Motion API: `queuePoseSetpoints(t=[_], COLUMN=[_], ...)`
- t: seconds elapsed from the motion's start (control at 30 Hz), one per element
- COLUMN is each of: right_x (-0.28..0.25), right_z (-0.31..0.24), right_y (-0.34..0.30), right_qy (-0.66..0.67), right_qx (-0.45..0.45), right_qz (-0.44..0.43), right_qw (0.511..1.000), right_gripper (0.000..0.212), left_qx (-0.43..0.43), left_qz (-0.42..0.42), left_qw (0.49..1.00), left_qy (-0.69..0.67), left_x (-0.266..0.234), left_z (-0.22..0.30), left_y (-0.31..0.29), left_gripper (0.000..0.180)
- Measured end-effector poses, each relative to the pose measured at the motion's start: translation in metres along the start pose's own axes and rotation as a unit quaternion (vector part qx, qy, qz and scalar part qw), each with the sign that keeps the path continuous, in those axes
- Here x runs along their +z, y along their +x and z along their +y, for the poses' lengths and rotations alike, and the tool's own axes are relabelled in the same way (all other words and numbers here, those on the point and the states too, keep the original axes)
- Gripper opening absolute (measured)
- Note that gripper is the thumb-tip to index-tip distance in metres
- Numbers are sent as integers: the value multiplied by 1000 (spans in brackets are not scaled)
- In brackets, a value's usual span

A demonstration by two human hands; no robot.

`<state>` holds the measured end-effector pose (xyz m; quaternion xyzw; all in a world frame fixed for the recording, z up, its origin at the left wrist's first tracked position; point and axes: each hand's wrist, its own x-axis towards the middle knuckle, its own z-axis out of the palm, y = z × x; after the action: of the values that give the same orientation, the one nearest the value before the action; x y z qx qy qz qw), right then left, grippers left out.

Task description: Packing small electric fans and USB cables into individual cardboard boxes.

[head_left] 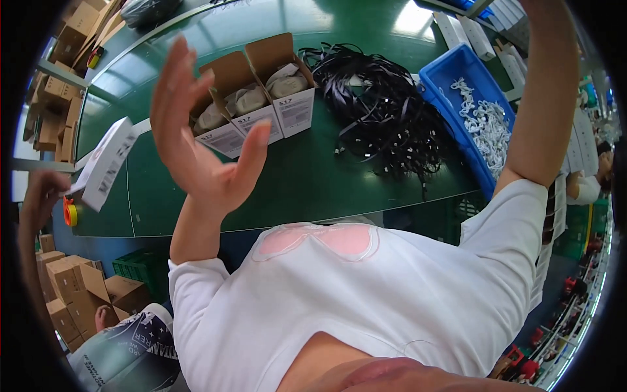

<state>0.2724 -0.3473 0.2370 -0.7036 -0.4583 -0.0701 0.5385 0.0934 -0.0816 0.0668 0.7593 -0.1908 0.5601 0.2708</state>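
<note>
My left hand (pixel 199 153) is raised over the green table with its fingers and thumb spread, holding nothing. Just behind it stand three small open cartons (pixel 295 112), white outside and brown inside, in a row. Each contains a rounded pale item in wrapping, partly covered by my hand in the nearer cartons. My right arm (pixel 539 98) reaches up past the top edge at the right, so its hand is out of sight. To the right of the cartons lies a tangled heap of black straps (pixel 379 98). Beside that, a blue bin (pixel 467 149) holds white coiled cables (pixel 486 130).
At the left, another person's hand (pixel 46 186) holds a white box (pixel 108 163) by the table's edge. A roll of orange-yellow tape (pixel 70 212) is below it. Brown cardboard boxes (pixel 75 281) are stacked at lower left. Long white boxes (pixel 477 36) lie at the far right of the table (pixel 294 189).
</note>
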Motion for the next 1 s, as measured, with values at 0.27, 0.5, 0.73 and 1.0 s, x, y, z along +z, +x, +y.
queuePoseSetpoints(t=[0.27,0.5,0.73,1.0], right_x=[5,-45,-61,-40], right_z=[13,45,261,249], right_y=[-71,-148,-277,-251], right_qy=[93,254,-413,-231], right_qx=[-12,99,312,375], right_qz=[-35,-41,-8,38], right_qw=[995,961,856,897], right_gripper=[32,22,19,16], left_qx=[-263,-501,-217,-498], left_qz=[-254,-197,-168,-262], left_qw=[745,573,883,681], left_qy=[-558,-619,-380,-468], left_x=[114,87,86,77], left_z=[63,46,23,39], left_y=[42,-39,-48,-57], left_gripper=[49,16,16,11])
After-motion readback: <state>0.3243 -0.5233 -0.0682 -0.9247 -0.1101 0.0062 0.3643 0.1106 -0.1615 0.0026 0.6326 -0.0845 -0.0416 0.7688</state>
